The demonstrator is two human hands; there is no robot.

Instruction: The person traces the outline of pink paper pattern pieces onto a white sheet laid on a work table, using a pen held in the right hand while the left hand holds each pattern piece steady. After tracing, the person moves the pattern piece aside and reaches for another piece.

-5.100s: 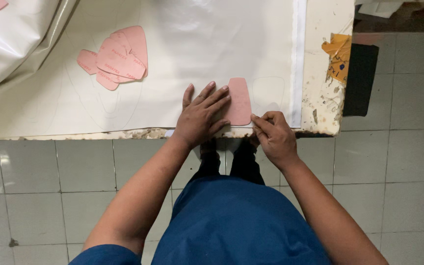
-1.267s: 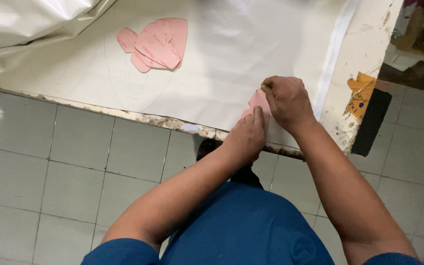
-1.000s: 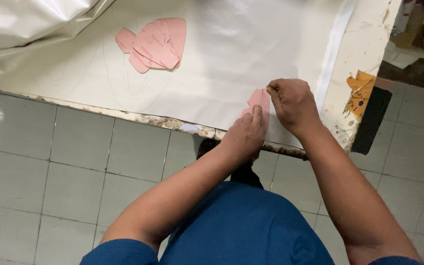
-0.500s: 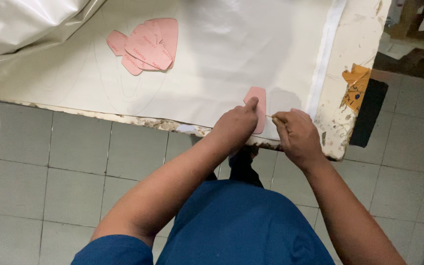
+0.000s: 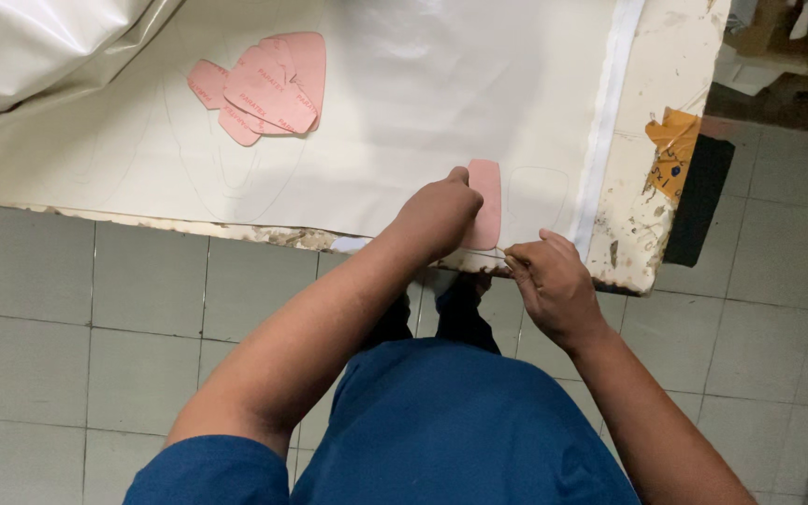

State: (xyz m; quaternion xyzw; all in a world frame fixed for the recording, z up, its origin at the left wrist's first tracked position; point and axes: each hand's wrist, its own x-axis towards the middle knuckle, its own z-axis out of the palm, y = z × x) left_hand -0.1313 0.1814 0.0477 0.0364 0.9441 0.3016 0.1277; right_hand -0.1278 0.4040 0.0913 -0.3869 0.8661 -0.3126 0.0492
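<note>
Tabletop point(image 5: 666, 112) worn, chipped at edge, covered by large cream sheet point(image 5: 441, 84). Faint traced outlines on sheet. Pile of pink templates point(image 5: 268, 89) lies far left, well apart from hands. Single pink template point(image 5: 486, 201) flat on sheet near front edge. Left hand point(image 5: 437, 215) presses down on it, fingers curled over. Right hand point(image 5: 554, 285) just beside, pinched closed on thin pen-like tool point(image 5: 490, 253), tip at template's lower end.
</note>
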